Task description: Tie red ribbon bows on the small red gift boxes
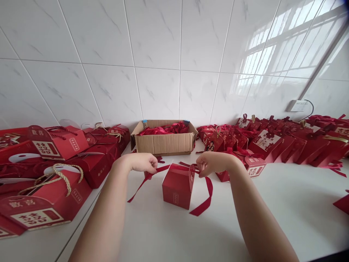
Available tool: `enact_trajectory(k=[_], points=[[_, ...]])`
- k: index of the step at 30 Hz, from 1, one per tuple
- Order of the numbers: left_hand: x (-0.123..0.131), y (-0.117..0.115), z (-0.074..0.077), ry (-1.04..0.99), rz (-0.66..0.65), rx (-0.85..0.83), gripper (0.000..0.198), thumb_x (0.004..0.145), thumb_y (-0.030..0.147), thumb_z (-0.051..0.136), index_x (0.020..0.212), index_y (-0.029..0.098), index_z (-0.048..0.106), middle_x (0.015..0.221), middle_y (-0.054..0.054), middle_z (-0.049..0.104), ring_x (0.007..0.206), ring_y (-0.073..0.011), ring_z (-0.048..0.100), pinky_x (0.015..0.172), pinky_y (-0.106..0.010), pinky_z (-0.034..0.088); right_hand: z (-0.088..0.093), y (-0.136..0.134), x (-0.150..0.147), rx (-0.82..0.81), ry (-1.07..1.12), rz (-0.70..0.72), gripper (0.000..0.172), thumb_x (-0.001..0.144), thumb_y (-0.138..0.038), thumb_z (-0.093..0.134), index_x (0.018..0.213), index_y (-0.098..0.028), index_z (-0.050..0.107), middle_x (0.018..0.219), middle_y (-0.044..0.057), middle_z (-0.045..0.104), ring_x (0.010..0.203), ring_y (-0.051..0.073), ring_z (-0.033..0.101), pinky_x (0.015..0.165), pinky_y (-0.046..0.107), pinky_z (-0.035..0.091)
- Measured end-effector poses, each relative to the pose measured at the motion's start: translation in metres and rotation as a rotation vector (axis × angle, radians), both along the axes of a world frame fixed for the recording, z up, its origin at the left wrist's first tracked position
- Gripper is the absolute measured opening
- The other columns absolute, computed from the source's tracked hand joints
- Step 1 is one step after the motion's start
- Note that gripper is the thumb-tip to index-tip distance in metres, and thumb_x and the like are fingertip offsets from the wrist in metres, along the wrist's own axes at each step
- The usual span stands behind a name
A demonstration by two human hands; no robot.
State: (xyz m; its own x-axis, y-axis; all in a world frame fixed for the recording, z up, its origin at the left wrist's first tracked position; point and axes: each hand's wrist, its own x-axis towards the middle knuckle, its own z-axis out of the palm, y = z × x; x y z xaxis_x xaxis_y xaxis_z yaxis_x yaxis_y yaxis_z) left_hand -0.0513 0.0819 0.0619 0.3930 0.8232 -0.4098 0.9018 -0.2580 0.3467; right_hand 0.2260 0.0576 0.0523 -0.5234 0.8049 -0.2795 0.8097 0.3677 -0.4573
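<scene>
A small red gift box (177,185) stands upright on the white table in front of me. Dark red ribbon (205,206) runs through its top, with a tail out to each side. My left hand (144,162) pinches the ribbon left of the box, and a loose end hangs below it toward the table. On the other side my right hand (207,163) grips the ribbon close to the box's right edge, its tail curling down onto the table. Both hands are off the box walls, as far as I can see.
Behind the box, a cardboard carton (165,144) full of red ribbons stands against the tiled wall. Larger red boxes with gold rope handles (64,178) are piled at left. Rows of red gift boxes (289,145) fill the back right. A white power strip (297,106) sits by the wall.
</scene>
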Motion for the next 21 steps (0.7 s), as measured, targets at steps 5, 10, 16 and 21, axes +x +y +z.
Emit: enact_trajectory(k=[5,10,16,21], points=[[-0.007,0.001,0.001,-0.014,0.013,-0.001,0.023,0.059,0.039,0.062,0.073,0.022,0.064,0.069,0.0,0.062,0.062,-0.016,0.05,0.054,-0.024,0.032,0.002,-0.001,0.003,0.02,0.0,0.04,0.024,0.065,-0.035,0.068,0.061,-0.02,0.05,0.07,-0.002,0.056,0.06,0.011,0.046,0.049,0.023,0.031],[-0.017,-0.003,0.007,-0.031,0.036,0.032,0.029,0.066,0.048,0.06,0.06,0.02,0.062,0.056,0.001,0.047,0.051,-0.0119,0.037,0.049,-0.025,0.024,0.002,0.0,0.01,-0.026,-0.001,-0.026,0.032,0.06,-0.048,0.073,0.071,-0.021,0.059,0.065,-0.003,0.052,0.054,0.011,0.042,0.047,0.024,0.028],[-0.026,-0.019,0.023,-0.31,0.147,0.122,0.042,0.073,0.055,0.056,0.053,0.019,0.046,0.054,0.002,0.038,0.046,-0.0103,0.029,0.046,-0.026,0.023,0.002,0.001,0.025,-0.036,0.077,-0.081,0.051,0.067,-0.065,0.061,0.05,-0.017,0.054,0.047,-0.006,0.029,0.044,0.007,0.023,0.045,0.026,0.018],[-0.016,-0.025,0.03,-0.636,0.16,0.23,0.035,0.078,0.052,0.052,0.067,0.019,0.059,0.073,-0.002,0.058,0.065,-0.016,0.05,0.062,-0.027,0.039,0.014,-0.011,0.023,0.023,0.395,-0.144,0.054,0.073,-0.063,0.055,0.048,-0.018,0.041,0.049,-0.006,0.028,0.045,0.007,0.026,0.048,0.026,0.024]])
